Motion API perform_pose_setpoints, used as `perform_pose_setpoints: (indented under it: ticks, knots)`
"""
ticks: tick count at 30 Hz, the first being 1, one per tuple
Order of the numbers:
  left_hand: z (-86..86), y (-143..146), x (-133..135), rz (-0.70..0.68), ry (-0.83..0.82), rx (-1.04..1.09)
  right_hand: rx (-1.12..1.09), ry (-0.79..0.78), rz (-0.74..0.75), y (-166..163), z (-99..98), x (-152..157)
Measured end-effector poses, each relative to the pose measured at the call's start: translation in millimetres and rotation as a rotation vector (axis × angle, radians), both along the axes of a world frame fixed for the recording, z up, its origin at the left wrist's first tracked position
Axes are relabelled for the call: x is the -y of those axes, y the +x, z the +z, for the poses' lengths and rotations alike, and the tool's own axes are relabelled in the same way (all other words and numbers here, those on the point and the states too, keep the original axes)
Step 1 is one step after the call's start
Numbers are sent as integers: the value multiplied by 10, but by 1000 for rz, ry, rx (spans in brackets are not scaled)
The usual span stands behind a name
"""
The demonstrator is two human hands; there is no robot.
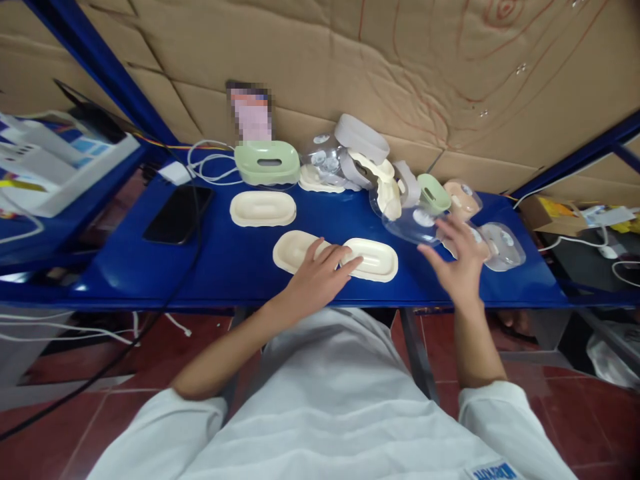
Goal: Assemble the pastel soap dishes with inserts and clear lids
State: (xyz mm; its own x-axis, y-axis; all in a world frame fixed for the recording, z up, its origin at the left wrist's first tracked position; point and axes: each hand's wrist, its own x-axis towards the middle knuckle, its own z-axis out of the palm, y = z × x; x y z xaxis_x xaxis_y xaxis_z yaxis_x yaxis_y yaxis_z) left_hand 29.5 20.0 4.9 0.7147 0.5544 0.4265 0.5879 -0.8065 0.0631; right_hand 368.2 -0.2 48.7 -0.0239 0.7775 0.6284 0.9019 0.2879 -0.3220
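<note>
Left hand [320, 275] is palm down, fingers parted and laid loosely across two cream dishes on the blue table [240, 283]. One cream dish [286, 250] sits under the finger ends and out to their left; the second cream dish [380, 260] is under the tip on the other side, running off to the right. The two dishes meet, or nearly meet, below the hand; can't tell which.

Right hand [457, 260] is unclenched, thumb well apart from the fingers, over a cluster of packaging. A clear lid [407, 223] lies at the gap between thumb and fingers; can't tell if they touch it. Another clear lid [504, 248] is just right of those fingers. Past their tips: a peach box [463, 200] and a small green box [434, 192]. Farther off and to their left, a grey cover [363, 137] tops a jumbled heap.

Beyond the left fingers, up and left, is a third cream dish [263, 209], with a larger green cover [265, 167] behind it. Well left of those fingers: a black phone [177, 215], a white charger [175, 173] near it.
</note>
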Motion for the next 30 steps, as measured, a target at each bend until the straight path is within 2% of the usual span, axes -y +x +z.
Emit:
perform_pose_setpoints:
  ticks: [2,5,10,12,17,21,23,24,27,28,30]
  knots:
    - [-1,-109,37,96,-4,16,-59,-50,1,-177,-196,223]
    - [-18,-311,85,182,-43,42,-67,-84,-60,-219,-393,280]
    - [-23,-628,167,276,-103,92,34,-146,-102,-131,-451,160]
    - [-3,-703,204,255,-113,79,89,-162,-35,-219,-429,178]
    - [-26,-739,223,240,-77,78,206,-309,357,-645,-445,330]
    - [-82,-627,195,399,-34,140,207,-327,427,-760,-366,304]
    - [-68,-521,200,420,-19,161,203,-282,398,-646,-235,136]
    - [-52,-456,207,379,-16,154,186,-236,339,-554,-159,-2]
    - [-8,-256,229,143,-46,79,101,-86,23,-224,25,-599]
    - [-5,-202,233,79,-67,56,89,-89,-55,-124,56,-828]
    - [-25,-134,232,21,-101,53,46,-185,-115,28,76,-1241]
